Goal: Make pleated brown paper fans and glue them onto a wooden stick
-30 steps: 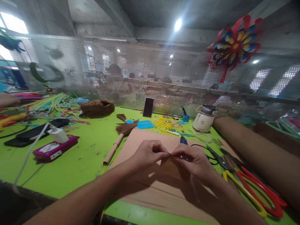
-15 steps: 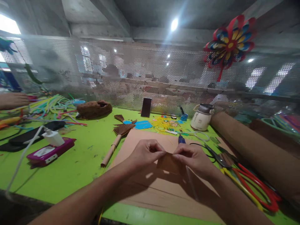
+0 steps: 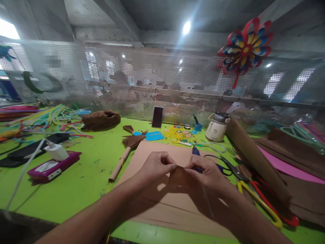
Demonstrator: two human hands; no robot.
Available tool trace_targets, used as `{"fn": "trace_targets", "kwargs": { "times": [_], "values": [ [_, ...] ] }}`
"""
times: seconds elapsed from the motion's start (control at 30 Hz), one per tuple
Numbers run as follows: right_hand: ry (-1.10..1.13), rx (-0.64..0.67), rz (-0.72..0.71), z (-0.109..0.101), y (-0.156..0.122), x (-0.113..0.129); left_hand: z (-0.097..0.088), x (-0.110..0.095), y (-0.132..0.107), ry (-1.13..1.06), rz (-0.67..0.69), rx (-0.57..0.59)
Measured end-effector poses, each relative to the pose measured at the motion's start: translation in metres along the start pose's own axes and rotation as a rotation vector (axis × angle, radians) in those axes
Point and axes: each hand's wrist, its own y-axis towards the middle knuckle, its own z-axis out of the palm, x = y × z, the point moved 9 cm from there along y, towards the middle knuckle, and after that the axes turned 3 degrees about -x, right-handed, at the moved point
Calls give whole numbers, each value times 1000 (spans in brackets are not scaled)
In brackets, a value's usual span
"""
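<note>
Your left hand (image 3: pixel 157 167) and right hand (image 3: pixel 210 174) each pinch the upper edge of a brown paper piece (image 3: pixel 177 178) between thumb and forefinger, the two pinches near each other but apart; the piece hangs below them, over the tan sheet (image 3: pixel 143 154). To work that edge well, press evenly with both thumbs and move in short pinches; hold your hands level, since such thin stock seems likely to crease askew if one side pulls harder. The piece looks small, plain and roughly four-sided, a deeper brown than the tan sheet; your right hand covers part of it, so its full outline cannot be told, nor whether the edge is folded. Behind your right hand, toward the tan sheet's far right, is a blue tool (image 3: pixel 195 151), apparently a glue gun; yellow-handled scissors (image 3: pixel 262 206) lie to the sheet's right; a brown paper broom (image 3: pixel 118 168) lies along its left side; blue paper pieces (image 3: pixel 154 136) sit just beyond its far edge.
</note>
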Motion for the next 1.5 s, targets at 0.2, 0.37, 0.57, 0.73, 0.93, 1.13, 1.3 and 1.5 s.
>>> {"fn": "trace_targets", "kwargs": {
  "times": [0.2, 0.37, 0.57, 0.73, 0.93, 1.13, 1.3, 1.5],
  "values": [
    [-34, 5, -6, 3, 0, -2, -2, -1, -3, 34, -46, -14],
    [-28, 30, 18, 4, 0, -4, -2, 1, -1, 73, -38, -3],
    [26, 60, 72, 5, 1, -8, -1, 0, 0, 87, 12, 0],
    [119, 139, 194, 11, -1, -18, 14, 2, -1, 126, 16, 184],
    [178, 177, 278, 19, -5, -25, 22, 4, -10, 272, 28, 211],
    [230, 193, 349, 22, -7, -34, 20, 10, -15, 288, -48, 184],
    [376, 245, 450, 22, -11, -45, 20, 0, -9, 315, 15, 241],
    [381, 261, 405, 16, -8, -40, 18, -7, -7, 262, 63, 296]
  ]
}}
